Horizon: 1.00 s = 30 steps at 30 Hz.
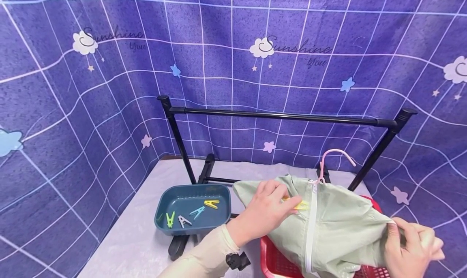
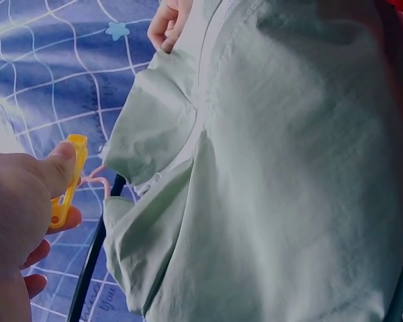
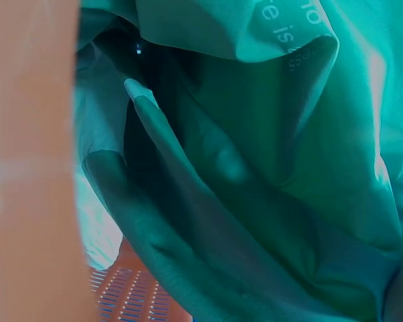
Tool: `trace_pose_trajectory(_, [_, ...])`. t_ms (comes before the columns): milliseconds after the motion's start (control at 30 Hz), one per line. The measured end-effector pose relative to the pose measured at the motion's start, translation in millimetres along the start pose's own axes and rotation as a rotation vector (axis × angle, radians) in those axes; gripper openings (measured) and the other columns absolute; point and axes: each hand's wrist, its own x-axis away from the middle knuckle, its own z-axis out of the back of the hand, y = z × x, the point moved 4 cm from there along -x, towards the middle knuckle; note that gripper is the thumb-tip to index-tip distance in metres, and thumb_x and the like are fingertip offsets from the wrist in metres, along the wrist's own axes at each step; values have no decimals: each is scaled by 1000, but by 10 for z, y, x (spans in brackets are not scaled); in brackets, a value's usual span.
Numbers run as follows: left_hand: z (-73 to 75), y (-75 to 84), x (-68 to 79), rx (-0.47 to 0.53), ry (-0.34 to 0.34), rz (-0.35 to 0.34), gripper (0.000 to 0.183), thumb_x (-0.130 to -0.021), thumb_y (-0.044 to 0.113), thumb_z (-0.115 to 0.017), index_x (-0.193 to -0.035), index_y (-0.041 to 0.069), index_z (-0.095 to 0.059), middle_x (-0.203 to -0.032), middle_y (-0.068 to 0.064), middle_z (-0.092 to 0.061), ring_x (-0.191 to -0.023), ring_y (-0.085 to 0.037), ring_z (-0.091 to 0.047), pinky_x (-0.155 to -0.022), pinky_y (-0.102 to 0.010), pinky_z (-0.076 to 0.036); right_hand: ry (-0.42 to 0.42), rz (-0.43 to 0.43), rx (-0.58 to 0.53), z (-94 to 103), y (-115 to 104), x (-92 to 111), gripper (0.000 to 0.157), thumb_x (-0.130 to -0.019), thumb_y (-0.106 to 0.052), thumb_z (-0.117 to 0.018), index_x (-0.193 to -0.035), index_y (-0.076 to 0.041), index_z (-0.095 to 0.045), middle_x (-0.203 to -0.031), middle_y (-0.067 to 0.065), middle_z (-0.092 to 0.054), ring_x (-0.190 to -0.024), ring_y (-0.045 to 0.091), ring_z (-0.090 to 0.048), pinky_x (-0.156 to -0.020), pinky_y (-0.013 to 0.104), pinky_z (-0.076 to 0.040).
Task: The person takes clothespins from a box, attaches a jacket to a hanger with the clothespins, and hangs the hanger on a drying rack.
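A pale green jacket (image 1: 339, 229) with a white zipper (image 1: 311, 229) is on a hanger, whose pink hook (image 1: 337, 151) rises above the collar. My left hand (image 1: 268, 207) pinches a yellow clothespin (image 2: 70, 178) between thumb and fingers, in front of the jacket near its zipper. At the right, my right hand (image 1: 412, 245) grips the jacket's shoulder edge between thumb and fingers. Folds of the jacket (image 3: 255, 201) fill the right wrist view, with some printed letters at the top. Most of the hanger is hidden inside the jacket.
A black rack (image 1: 273, 115) stands behind the jacket. To the left, a dark blue tray (image 1: 193, 231) holds several clothespins (image 1: 197, 212). A red basket (image 1: 268, 257) sits under the jacket on the pale tablecloth (image 1: 124, 237). A purple patterned curtain (image 1: 233, 35) hangs at the back.
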Motion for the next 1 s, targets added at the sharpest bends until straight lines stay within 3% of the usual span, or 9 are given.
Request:
trace_pose_trajectory(433, [-91,66,-91,-25,31,-46,22,-93,43,-60,-104,25,-65,-87,5,-49,-92,-16,-46,-82,-28,-36,5,-2,-11,2,10,-1,44,-92,-36,-69,-84,7,-66,-104,-32,-39,-104,-3,-30,-100,50,-14])
trace_pose_trajectory(733, [-130,130,-177,-59,27,-77,23,-92,46,-60,-105,29,-67,-88,7,-50,-93,-15,-46,-83,-29,-35,-12,-33,-2,5,28,14,32,-89,-24,-69,-85,7,-66,-102,-32,-42,-104,-4,-29,-101,52,-12])
trace_pose_trajectory(1000, [-167,190,-266,-91,78,-95,23,-92,48,-59,-104,32,-71,-87,8,-50,-90,-15,-48,-84,-28,-37,7,-23,-20,-3,19,16,33,-89,-25,-69,-83,8,-66,-102,-32,-42,-103,-4,-31,-102,49,-13])
